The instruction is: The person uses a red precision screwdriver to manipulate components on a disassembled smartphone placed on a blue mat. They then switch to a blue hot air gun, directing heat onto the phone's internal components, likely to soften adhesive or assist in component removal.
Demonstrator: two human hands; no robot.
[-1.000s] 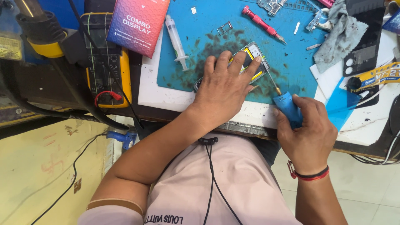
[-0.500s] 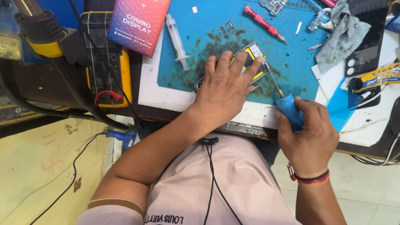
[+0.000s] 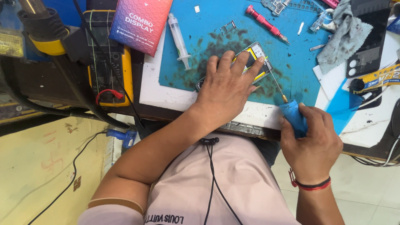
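Observation:
My left hand (image 3: 228, 85) lies flat on an opened phone frame (image 3: 255, 53) with a yellow part inside, pressing it onto the stained blue work mat (image 3: 208, 25). My right hand (image 3: 313, 143) grips a blue-handled screwdriver (image 3: 293, 114) at the bench's front edge. Its thin shaft runs up and left, and the tip meets the phone frame's right side next to my left fingertips.
On the mat lie a syringe (image 3: 179, 39), a red screwdriver (image 3: 266, 23), small metal parts and a grey rag (image 3: 348, 35). A pink and blue box (image 3: 139, 23) leans over a yellow multimeter (image 3: 108, 62) at left. Cables hang off the bench's left side.
Both hands hold nearly the same pose. The screwdriver and my right hand have shifted very slightly.

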